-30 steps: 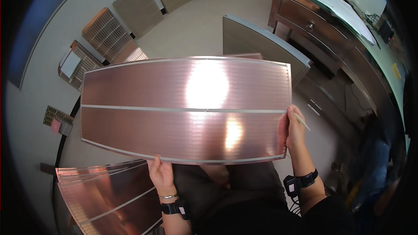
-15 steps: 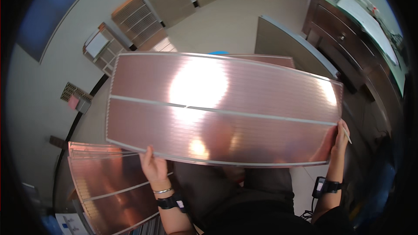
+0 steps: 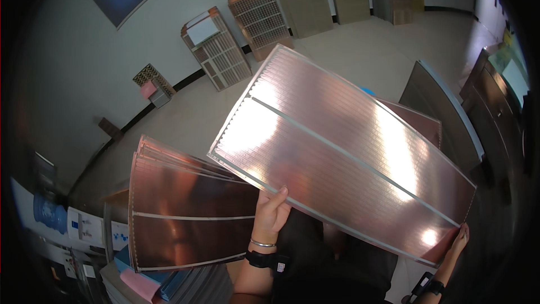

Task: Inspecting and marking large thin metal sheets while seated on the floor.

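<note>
A large copper-coloured sheet [image 3: 320, 152], finely lined and with a pale strip along its middle, is held up slantwise before me. My left hand [image 3: 272, 213] grips its lower long edge, thumb in front and the other fingers partly hidden behind. At the lower right corner my right hand [image 3: 460, 242] clasps the short edge, its fingers partly out of sight. Bright glare covers parts of the sheet. To the left, a fanned stack of similar copper sheets [image 3: 191, 236] lies just beyond my left hand.
Another copper sheet [image 3: 422, 121] shows behind the held one. A grey panel [image 3: 441, 107] stands upright at the right, near a dark wooden desk [image 3: 495, 98]. Against the far wall lean several boards [image 3: 306, 5]. A blue water bottle [image 3: 49, 214] is at the lower left.
The held sheet has tilted, its left end up and its right end down. My view has turned left, showing more of the stack and wall. The thin pale stick by my right hand no longer shows.
</note>
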Available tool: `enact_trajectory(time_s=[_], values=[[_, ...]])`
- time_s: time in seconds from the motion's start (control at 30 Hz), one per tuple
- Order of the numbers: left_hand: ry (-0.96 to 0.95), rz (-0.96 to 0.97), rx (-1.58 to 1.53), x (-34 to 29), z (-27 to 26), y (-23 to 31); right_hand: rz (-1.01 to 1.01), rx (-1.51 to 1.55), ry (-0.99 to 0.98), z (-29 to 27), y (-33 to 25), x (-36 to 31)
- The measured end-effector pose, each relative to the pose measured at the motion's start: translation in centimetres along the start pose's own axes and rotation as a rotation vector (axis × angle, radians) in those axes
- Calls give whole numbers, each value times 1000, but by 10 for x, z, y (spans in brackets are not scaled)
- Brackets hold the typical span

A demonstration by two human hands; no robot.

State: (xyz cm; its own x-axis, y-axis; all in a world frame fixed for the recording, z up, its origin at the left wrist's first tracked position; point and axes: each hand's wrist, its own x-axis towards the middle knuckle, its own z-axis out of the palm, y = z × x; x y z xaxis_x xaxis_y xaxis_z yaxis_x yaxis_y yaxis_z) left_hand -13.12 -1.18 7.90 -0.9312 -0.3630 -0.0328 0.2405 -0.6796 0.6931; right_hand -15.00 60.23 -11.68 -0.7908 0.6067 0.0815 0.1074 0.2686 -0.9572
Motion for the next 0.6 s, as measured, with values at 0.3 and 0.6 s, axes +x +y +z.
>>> enact_trajectory(time_s=[0.3, 0.6], values=[[-7, -93, -28, -4, -4, -4, 30, -130, -72, -17, 16, 6], [-120, -136, -202, -5, -15, -3, 1, -110, 22, -7, -13, -9]])
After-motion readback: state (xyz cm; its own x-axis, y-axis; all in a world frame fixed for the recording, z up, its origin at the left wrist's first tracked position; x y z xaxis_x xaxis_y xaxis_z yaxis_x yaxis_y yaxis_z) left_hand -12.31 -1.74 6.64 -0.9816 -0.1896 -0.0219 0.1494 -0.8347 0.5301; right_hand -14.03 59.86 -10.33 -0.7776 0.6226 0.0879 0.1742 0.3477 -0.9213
